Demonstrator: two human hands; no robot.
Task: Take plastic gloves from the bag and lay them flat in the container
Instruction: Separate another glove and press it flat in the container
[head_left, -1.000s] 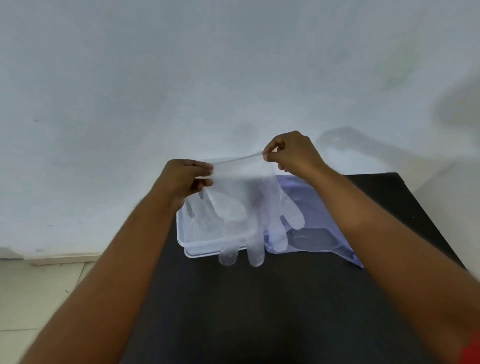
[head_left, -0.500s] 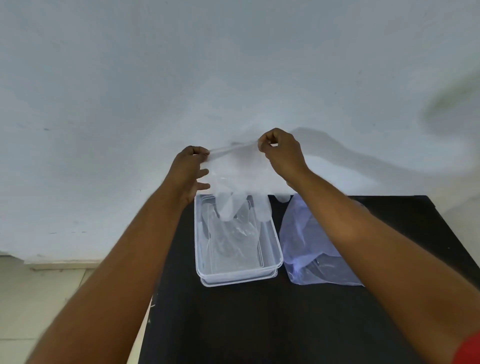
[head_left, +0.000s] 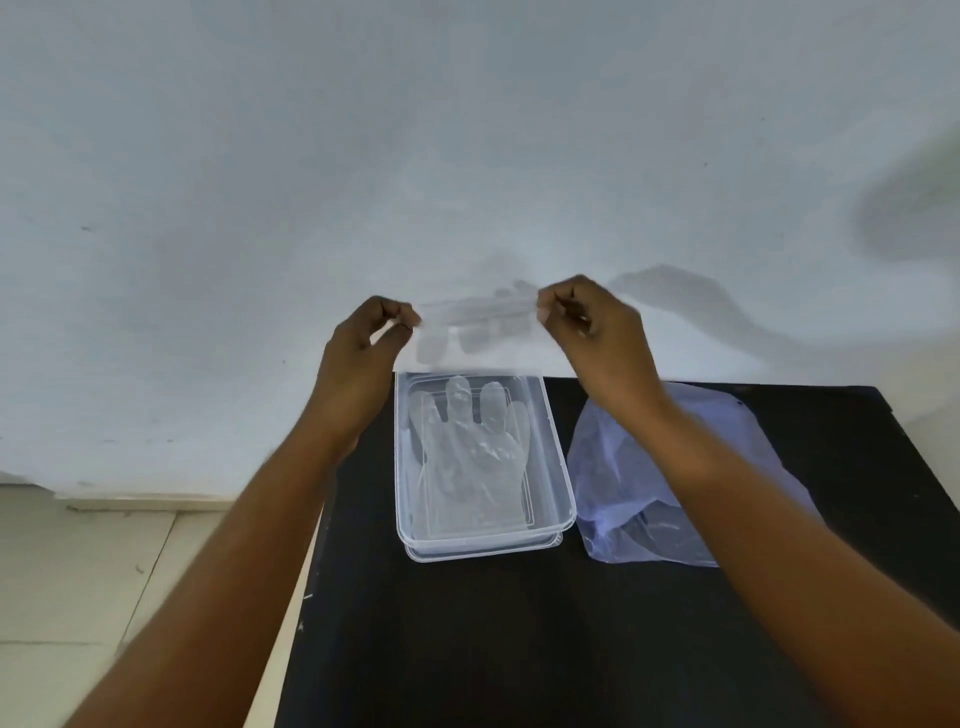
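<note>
A clear plastic glove (head_left: 475, 332) hangs stretched between my two hands, above the far end of the container. My left hand (head_left: 363, 353) pinches its left cuff corner and my right hand (head_left: 597, 338) pinches the right corner. Below, a clear rectangular plastic container (head_left: 563, 499) stands on the black table, with at least one clear glove (head_left: 467, 457) lying flat inside, fingers pointing away from me. To its right lies a pale bluish plastic bag (head_left: 613, 499), partly hidden behind my right forearm.
The black table (head_left: 519, 649) ends at its left edge just beside my left forearm, with pale floor tiles (head_left: 104, 582) below. A white wall (head_left: 467, 156) stands directly behind the table's far edge.
Both hands have carried the held glove up and away from me, from in front of the container to above its far end. The glove in the container now shows fully.
</note>
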